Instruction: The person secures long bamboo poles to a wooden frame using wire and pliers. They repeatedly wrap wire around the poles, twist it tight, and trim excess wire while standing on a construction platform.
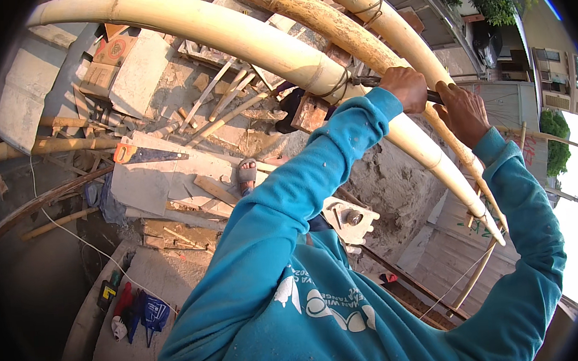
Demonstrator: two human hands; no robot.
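Note:
Both my arms reach up to thick bamboo poles that cross overhead. My left hand is closed around a dark metal hand tool, whose tip lies against the nearest pole. Beside that tip, a dark wire tie wraps the pole. My right hand, farther right, is closed on the dark shaft of what looks like the same tool; my fingers hide much of it, so its exact kind is unclear. Behind runs a browner pole, and another wire tie binds the farthest pole.
Below, a handsaw with an orange handle lies on a board. A sandalled foot stands nearby. Timber offcuts and cardboard boxes litter the ground. A white cord hangs at left, near a blue bag. A sand heap lies beneath the poles.

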